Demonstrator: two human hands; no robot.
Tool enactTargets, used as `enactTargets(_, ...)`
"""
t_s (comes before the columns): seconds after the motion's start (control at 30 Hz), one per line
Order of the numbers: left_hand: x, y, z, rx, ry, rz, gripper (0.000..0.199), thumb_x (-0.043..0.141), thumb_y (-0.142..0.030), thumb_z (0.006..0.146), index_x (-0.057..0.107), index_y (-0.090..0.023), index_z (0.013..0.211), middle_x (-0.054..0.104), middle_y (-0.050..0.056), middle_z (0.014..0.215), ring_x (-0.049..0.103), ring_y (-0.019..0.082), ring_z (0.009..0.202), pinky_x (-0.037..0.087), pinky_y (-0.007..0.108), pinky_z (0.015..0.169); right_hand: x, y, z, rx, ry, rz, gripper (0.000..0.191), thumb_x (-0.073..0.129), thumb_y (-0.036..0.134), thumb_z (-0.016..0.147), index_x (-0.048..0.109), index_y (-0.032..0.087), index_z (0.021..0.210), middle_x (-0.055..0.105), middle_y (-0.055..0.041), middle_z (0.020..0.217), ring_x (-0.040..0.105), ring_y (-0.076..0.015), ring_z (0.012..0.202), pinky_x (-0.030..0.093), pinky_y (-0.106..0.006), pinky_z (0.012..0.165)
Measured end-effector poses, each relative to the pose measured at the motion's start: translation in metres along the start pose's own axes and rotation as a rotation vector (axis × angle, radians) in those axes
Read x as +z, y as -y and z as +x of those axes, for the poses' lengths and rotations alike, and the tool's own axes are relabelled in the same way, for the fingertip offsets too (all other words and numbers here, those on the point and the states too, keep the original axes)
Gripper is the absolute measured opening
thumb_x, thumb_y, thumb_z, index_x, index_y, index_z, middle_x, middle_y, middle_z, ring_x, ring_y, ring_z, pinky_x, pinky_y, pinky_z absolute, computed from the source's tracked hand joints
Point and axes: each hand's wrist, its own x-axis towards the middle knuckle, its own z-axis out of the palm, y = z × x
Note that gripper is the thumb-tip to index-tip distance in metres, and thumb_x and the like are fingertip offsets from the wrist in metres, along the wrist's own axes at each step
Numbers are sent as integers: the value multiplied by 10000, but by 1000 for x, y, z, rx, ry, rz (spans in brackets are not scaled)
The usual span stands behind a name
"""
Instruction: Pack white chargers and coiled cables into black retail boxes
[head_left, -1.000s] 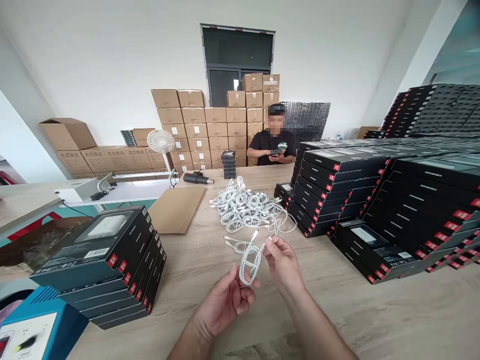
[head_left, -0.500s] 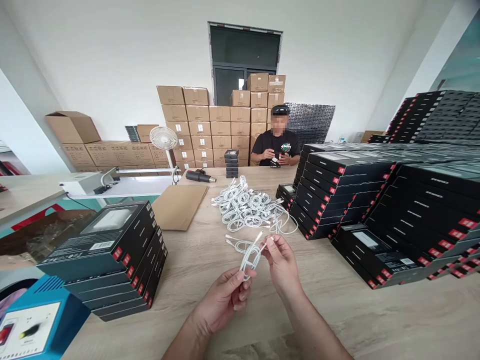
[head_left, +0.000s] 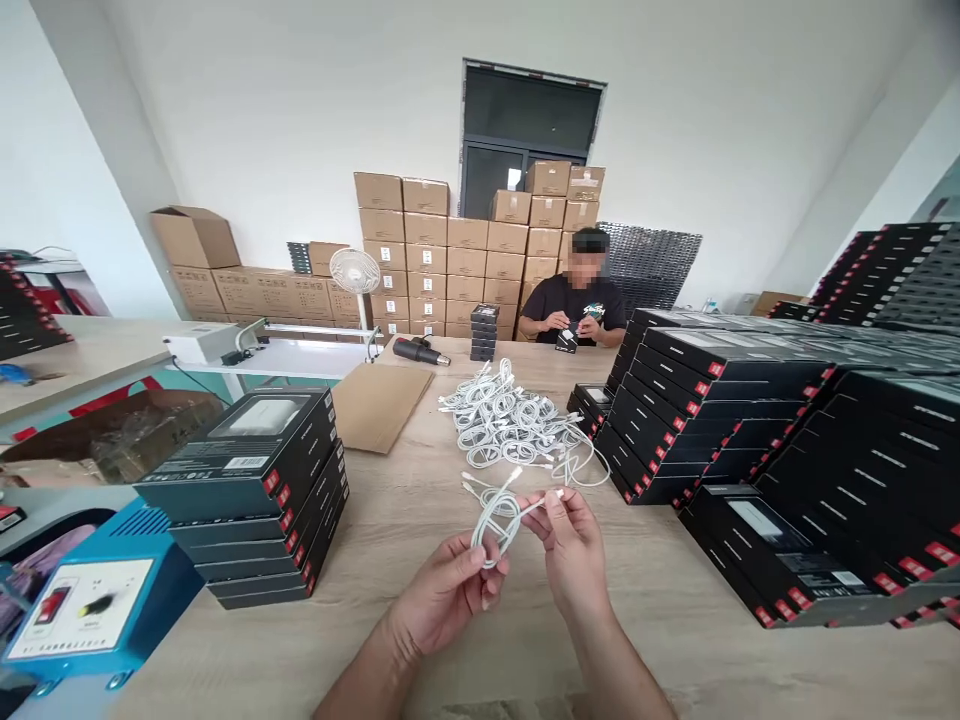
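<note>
A coiled white cable is between my two hands above the table. My left hand is closed around the lower part of the coil, thumb on top. The fingers of my right hand pinch one end of the same cable by its connector, to the right of the coil. Just beyond the coil, white connector ends show, some of which may belong to another cable behind it. A tangled pile of white cables lies past my hands in the middle of the table.
Stacked black boxes stand on the left and in tall rows on the right. A cardboard sheet, a heat gun and a small box stack lie farther back. Across the table, a person holds a small black box.
My view has turned a little to the left, so the scene sits farther right. Both hands keep their hold on the cable, and the right draws its end slightly away from the coil.
</note>
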Motion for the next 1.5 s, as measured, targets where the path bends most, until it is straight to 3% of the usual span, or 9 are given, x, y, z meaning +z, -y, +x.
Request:
enactTargets(0.17, -7, 3, 1, -36, -32, 200, 378, 786, -485, 747, 711, -116, 768, 655, 68, 796, 602, 124, 648, 465, 233, 564, -9, 10, 13, -286, 52, -533, 182, 728, 319, 766, 661, 220, 903, 727, -56, 916, 670, -233, 851, 519, -409, 843)
enactTargets(0.27, -7, 3, 2, -59, -25, 298, 435, 777, -549, 724, 694, -123, 748, 641, 58, 783, 593, 127, 653, 470, 239, 568, -4, 30, 20, -521, 355, -973, 354, 616, 135, 797, 703, 266, 1114, 716, -63, 1102, 622, -251, 1020, 442, -434, 968)
enactTargets(0.4, -7, 3, 2, -42, -66, 368, 465, 765, -595, 704, 669, -141, 730, 620, 31, 743, 575, 131, 642, 451, 238, 543, 14, 61, 24, -660, 707, -1455, 313, 545, 43, 845, 752, 278, 863, 725, -31, 817, 602, -226, 862, 379, -426, 962)
enactTargets(0.57, -8, 5, 3, -26, -124, 461, 461, 747, -591, 721, 656, -141, 682, 579, 2, 589, 532, 129, 566, 406, 244, 529, 25, 67, 14, -682, 633, -1736, 256, 593, 15, 780, 683, 206, 635, 702, -102, 803, 599, -249, 815, 376, -354, 743)
enactTargets(0.8, -5, 9, 4, -6, -121, 472, 466, 722, -609, 728, 668, -146, 716, 614, 19, 667, 560, 150, 618, 408, 267, 575, 18, 37, 6, -190, 442, -1135, 155, 538, 251, 861, 622, 233, 733, 614, 41, 560, 589, -162, 520, 379, -270, 571)
enactTargets(1.07, -10, 7, 3, 42, -126, 407, 461, 735, -583, 738, 705, -124, 766, 644, 35, 712, 554, 150, 652, 395, 276, 636, 18, 18, 5, 246, 395, -631, 330, 663, 510, 743, 591, 191, 695, 643, 11, 600, 619, -165, 484, 299, -220, 394)
enactTargets(1.2, -8, 5, 3, 80, -110, 345, 466, 735, -592, 738, 710, -128, 762, 658, 41, 728, 554, 142, 657, 388, 257, 626, 15, 9, 1, 46, 318, -745, 273, 687, 481, 753, 681, 208, 772, 636, 10, 600, 562, -159, 484, 378, -257, 439)
enactTargets(1.37, -4, 5, 2, 102, -120, 156, 413, 770, -529, 745, 724, -122, 799, 700, 77, 806, 585, 129, 672, 395, 228, 602, 7, -4, -2, -305, -41, -700, 302, 770, 443, 722, 636, 217, 872, 630, 17, 723, 547, -154, 635, 464, -265, 624)
enactTargets(1.5, -4, 4, -2, 0, -26, 161, 354, 806, -439, 739, 696, -122, 853, 731, 109, 917, 661, 153, 729, 427, 227, 604, 4, -2, -1, -161, 189, -662, 379, 622, 555, 854, 683, 191, 940, 687, -34, 784, 600, -189, 687, 473, -279, 614)
